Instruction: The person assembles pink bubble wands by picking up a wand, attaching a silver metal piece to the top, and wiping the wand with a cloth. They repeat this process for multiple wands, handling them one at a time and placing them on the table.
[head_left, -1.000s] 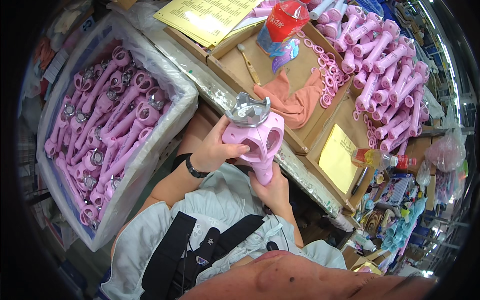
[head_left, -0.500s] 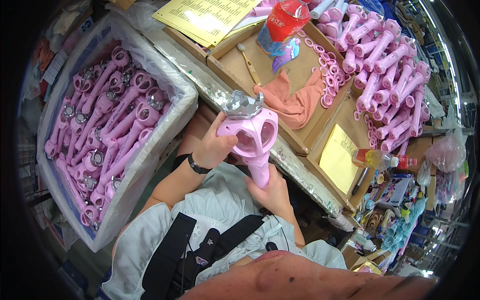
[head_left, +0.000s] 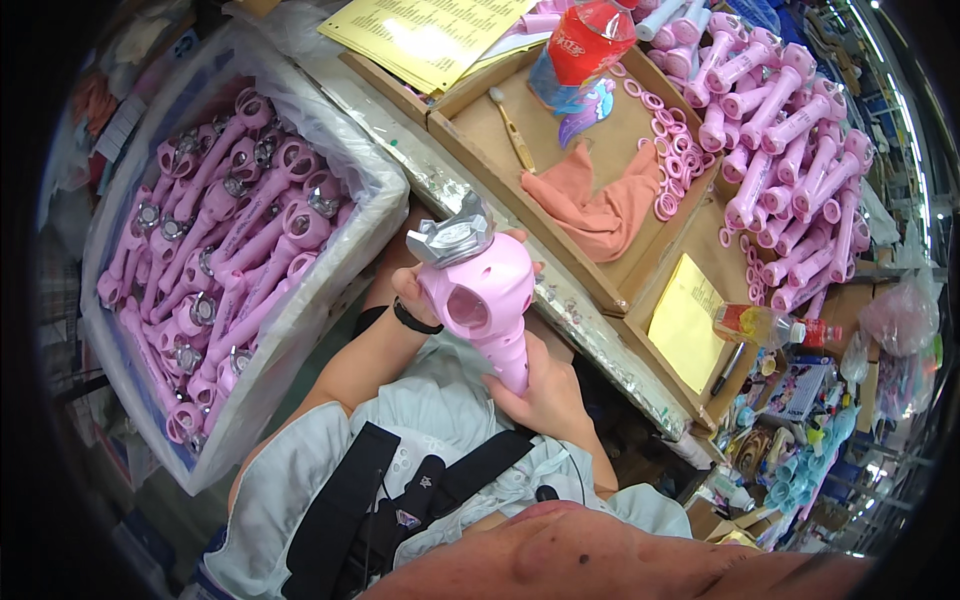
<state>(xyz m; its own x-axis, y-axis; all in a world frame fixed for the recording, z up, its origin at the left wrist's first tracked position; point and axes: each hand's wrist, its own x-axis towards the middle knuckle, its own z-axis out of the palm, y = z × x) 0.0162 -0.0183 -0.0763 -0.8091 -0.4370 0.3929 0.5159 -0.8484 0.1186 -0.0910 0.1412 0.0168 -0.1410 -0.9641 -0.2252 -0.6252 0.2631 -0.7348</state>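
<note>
A pink toy wand [head_left: 487, 295] with a round, windowed head and a silver crown [head_left: 452, 237] is held in front of my body, tilted with the crown toward the upper left. My left hand [head_left: 412, 293] grips the head from behind and below; most of its fingers are hidden by the wand. My right hand [head_left: 548, 392] is wrapped round the lower handle. At the left, a white plastic-lined crate [head_left: 385, 190] holds many similar crowned wands [head_left: 225, 215].
Across the worktable, a cardboard tray [head_left: 480, 120] holds a toothbrush [head_left: 512, 130], an orange cloth [head_left: 590, 205], a red-labelled bottle [head_left: 585, 50] and pink rings [head_left: 680, 150]. Pink handles [head_left: 790, 130] are piled at the far right. Yellow sheets [head_left: 685, 325] and a drink bottle [head_left: 755, 325] lie nearer.
The wand has turned in my hands, its crown tipping further to the left and its head showing another side. My left hand has shifted mostly behind the head.
</note>
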